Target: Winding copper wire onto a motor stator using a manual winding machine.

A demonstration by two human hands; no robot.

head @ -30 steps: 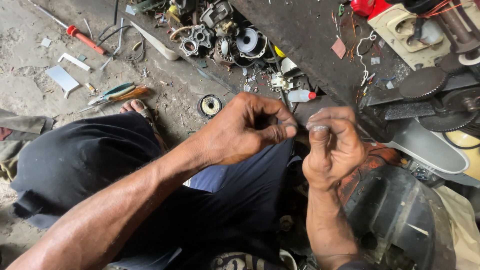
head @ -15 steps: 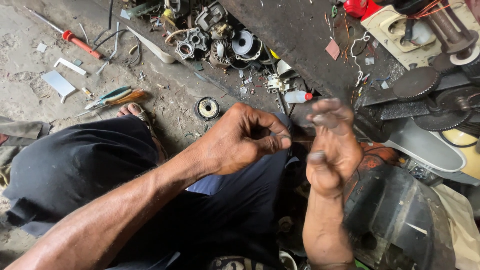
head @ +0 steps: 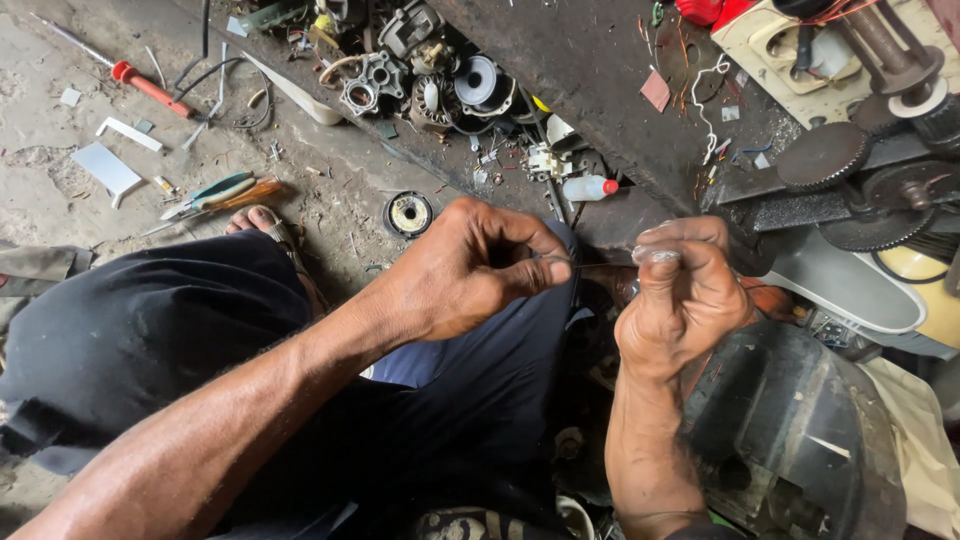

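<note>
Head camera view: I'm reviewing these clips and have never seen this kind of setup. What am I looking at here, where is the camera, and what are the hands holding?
The camera sits on a person's head and looks down, so both forearms reach in from the bottom of the picture. There is no machine; the work is done with bare hands. The left hand and right hand pinch the two ends of a thin wire stretched between them, above the person's dark trousers. On the dusty floor lie a red-handled screwdriver, pliers, a small round spool, a small white bottle with a red cap and a heap of metal motor parts. At the right are dark toothed wheels. A sandalled foot shows beside the pliers.
</note>
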